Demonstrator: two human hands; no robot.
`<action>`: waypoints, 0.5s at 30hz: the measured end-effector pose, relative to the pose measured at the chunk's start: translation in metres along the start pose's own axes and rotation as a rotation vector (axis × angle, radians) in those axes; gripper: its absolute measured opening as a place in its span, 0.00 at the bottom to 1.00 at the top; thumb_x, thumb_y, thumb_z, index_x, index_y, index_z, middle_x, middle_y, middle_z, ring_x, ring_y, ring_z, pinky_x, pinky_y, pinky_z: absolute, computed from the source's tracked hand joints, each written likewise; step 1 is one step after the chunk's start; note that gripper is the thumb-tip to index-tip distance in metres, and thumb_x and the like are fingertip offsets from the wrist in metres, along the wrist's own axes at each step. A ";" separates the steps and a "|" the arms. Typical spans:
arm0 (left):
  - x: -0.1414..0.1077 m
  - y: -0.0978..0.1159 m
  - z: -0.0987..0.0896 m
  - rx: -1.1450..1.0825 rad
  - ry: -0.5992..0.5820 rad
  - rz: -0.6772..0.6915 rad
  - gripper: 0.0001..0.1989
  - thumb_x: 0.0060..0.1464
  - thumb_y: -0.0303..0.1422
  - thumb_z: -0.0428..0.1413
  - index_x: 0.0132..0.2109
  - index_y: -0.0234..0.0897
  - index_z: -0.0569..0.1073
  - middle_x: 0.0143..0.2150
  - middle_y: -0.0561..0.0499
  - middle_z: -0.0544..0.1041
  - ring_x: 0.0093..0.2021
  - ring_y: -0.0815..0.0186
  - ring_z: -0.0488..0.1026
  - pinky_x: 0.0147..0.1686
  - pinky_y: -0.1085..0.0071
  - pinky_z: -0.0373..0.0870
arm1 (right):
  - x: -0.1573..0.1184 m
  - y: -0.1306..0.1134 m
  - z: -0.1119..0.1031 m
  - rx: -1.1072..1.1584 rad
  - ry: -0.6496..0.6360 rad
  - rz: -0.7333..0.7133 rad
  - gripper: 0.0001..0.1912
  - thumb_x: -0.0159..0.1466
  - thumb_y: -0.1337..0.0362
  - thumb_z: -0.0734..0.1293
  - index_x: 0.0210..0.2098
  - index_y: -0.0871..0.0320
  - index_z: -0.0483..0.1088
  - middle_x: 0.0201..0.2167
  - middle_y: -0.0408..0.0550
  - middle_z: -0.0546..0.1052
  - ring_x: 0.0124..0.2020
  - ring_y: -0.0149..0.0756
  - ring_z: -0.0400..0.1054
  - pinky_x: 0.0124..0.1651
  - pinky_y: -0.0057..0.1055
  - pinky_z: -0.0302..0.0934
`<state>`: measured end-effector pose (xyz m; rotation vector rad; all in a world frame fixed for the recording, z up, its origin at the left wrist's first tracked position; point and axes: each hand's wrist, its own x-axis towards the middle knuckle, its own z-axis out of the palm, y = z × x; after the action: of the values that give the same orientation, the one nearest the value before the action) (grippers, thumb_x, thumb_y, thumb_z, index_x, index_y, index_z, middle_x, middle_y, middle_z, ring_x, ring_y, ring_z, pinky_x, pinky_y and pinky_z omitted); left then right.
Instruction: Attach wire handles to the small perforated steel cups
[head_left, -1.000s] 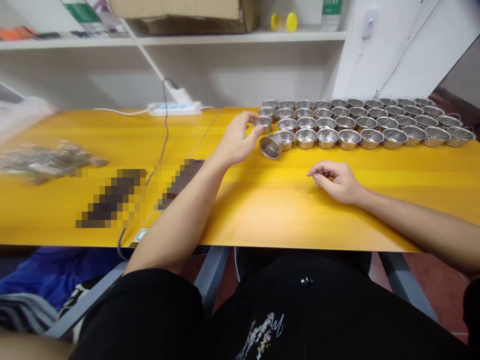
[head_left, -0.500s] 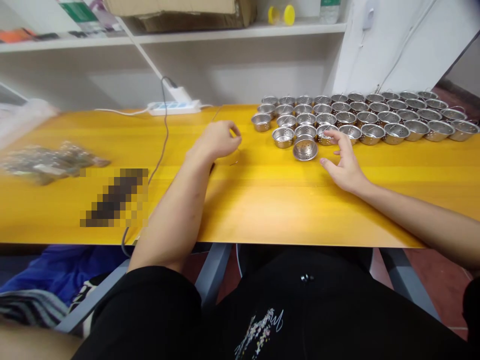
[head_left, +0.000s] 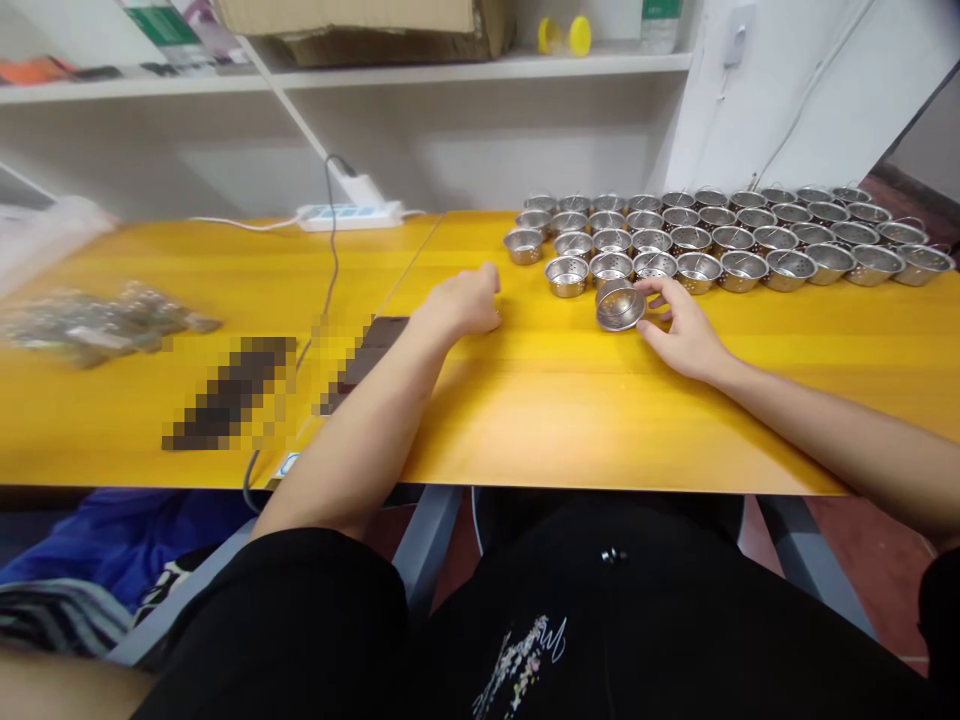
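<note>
My right hand (head_left: 681, 332) has its thumb and fingers closed on the rim of a small perforated metal strainer basket (head_left: 619, 306). That basket is tilted, in front of the nearest row of similar baskets (head_left: 697, 271). To the left, my left hand (head_left: 469, 300) hangs low over the yellow table, apart from the basket, with its fingers curled together. Whatever those fingers hold, if anything, is hidden from view. Several rows of the same baskets, many with thin wire handles, stand upright at the back right.
Left of my left forearm lie a dark flat object (head_left: 375, 345) and a blurred-out dark patch (head_left: 232, 395). A grey cable (head_left: 332, 270) crosses the table (head_left: 525, 420) to a power strip (head_left: 351, 215). A blurred metallic pile (head_left: 105, 325) is at far left.
My right hand has closed on the basket, which has shifted slightly right and nearer. My left hand has moved right and lower; the thin wire seen beneath it no longer shows.
</note>
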<state>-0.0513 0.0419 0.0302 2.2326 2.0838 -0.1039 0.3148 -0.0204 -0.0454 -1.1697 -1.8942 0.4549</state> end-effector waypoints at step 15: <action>0.024 -0.014 0.010 -0.188 0.077 0.046 0.37 0.54 0.32 0.66 0.71 0.40 0.73 0.62 0.32 0.85 0.62 0.36 0.84 0.61 0.48 0.81 | -0.002 -0.001 0.003 0.060 -0.031 0.047 0.24 0.66 0.62 0.73 0.61 0.52 0.77 0.64 0.59 0.86 0.60 0.59 0.81 0.68 0.64 0.76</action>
<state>-0.0634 0.0657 0.0178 2.2026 1.9845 0.1765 0.3127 -0.0219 -0.0472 -1.1756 -1.8705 0.5547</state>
